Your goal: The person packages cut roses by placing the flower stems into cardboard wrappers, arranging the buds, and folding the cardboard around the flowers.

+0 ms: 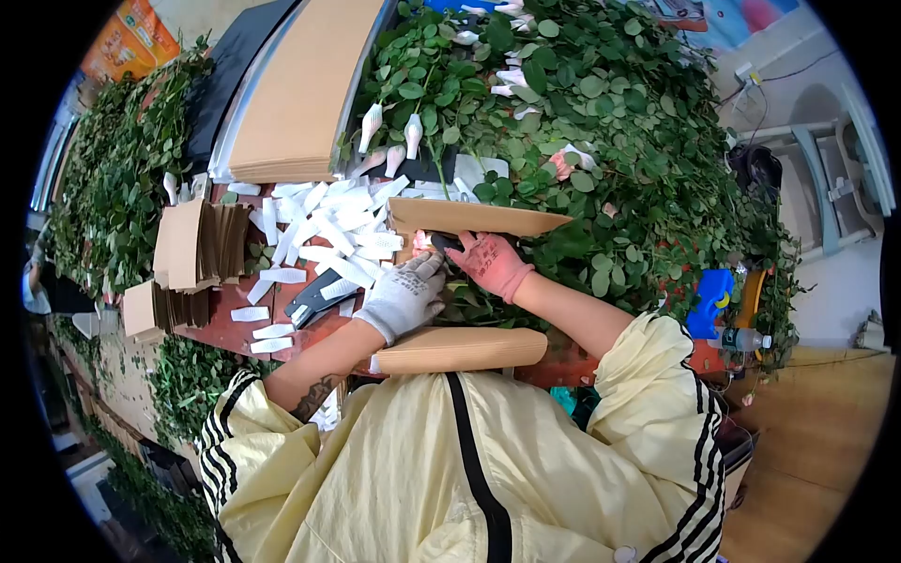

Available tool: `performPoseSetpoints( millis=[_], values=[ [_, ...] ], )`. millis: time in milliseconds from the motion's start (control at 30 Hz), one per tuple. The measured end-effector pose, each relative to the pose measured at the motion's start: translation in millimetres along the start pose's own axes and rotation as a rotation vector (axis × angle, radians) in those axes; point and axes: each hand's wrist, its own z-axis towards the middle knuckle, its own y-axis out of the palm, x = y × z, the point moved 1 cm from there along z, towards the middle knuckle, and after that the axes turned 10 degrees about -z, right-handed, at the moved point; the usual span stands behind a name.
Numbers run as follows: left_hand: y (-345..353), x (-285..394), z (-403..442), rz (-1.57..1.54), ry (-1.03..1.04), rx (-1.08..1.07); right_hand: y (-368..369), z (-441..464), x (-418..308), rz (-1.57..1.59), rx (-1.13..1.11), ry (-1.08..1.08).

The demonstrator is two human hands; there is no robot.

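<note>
Left hand (404,296), grey-white glove, fingers bent by a small black item (447,242); can't tell if it pinches anything. Right hand (490,266), pink-red glove, fingertips at that item's other side; grip on it looks likely, but can't confirm.

Risks, my read: black item sits just beside a pink bloom (420,242), so a slip or hard push could bruise petals. Upright cardboard sheet (488,216) stands behind the fingers; an uneven press could crease it or knock it over. White mesh sleeves (328,230) lie loose right beside the left hand, so a sideways sweep could scatter them off the red bench (221,328).

Looks: black item is dark, mostly hidden between the gloves, type unclear. Bloom pale pink, partly covered. Sheet plain brown, long, slightly bowed, tapering to the right. Second cardboard piece (460,350), rounded at its right end, lies between hands and torso.
</note>
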Motion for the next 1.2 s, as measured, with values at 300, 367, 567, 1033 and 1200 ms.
performPoseSetpoints(
  millis=[300,367,567,1033,1200],
  values=[
    [-24.7,-39.7,-0.2,-0.361,0.034,0.172,-113.6,-23.2,-4.7,0.142,-0.367,0.017],
    [-52.3,-32.6,-3.9,-0.325,-0.01,0.236,-107.7,-31.7,-4.8,0.049,-0.102,-0.077],
    [-36.4,-28.3,-2.3,-0.204,0.149,0.167,-79.7,-12.7,-23.0,0.197,-0.413,-0.135],
    [5.2,-75.1,11.4,0.02,0.28,0.069,-38.3,-7.5,-36.4,0.195,-0.006,-0.226],
    [-7.2,-55.3,14.3,0.009,0.125,0.055,-43.9,5.9,-33.1,0.206,-0.202,-0.169]
  ],
)
